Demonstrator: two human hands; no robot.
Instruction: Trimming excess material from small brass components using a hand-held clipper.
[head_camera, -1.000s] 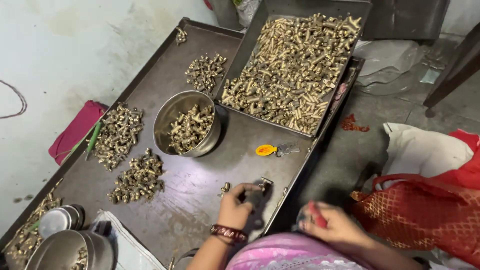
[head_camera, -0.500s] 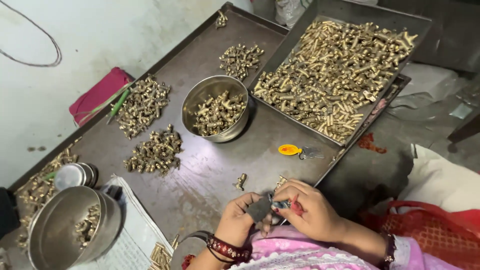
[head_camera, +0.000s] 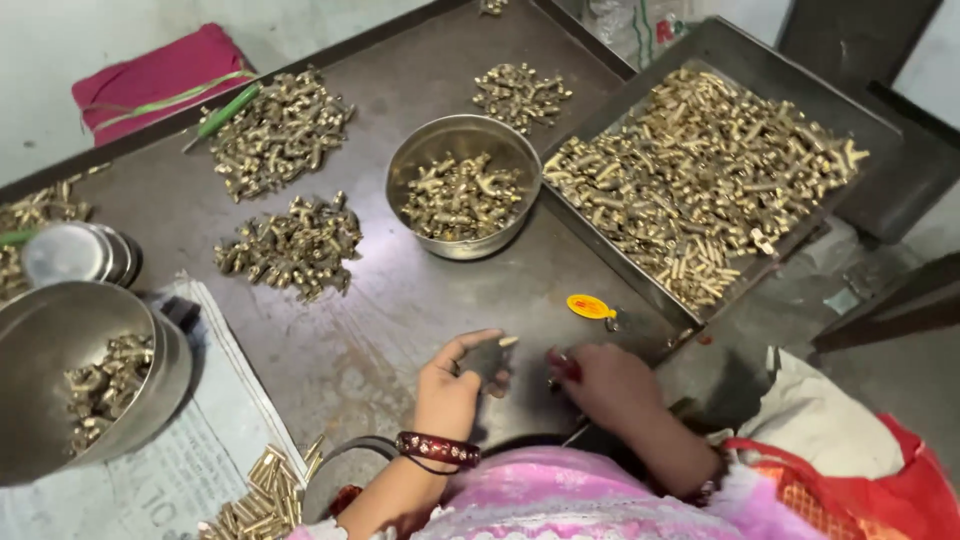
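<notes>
Dark metal desk (head_camera: 400, 330), near edge | left hand (head_camera: 452, 385): pinches small brass piece (head_camera: 508, 342) at fingertips | right hand (head_camera: 605, 385): closed around red-handled tool (head_camera: 562, 366), just beside left hand | steel bowl (head_camera: 463, 190) of brass fittings: desk centre | tray (head_camera: 700, 170) of fittings: right edge

steel bowl (head_camera: 463, 238) of brass fittings, yellow tag (head_camera: 590, 306), pink cloth (head_camera: 150, 78), newspaper (head_camera: 170, 460).

Large steel bowl (head_camera: 60, 340) cut off at left; what the right hand (head_camera: 610, 385) grips stays hidden
</notes>
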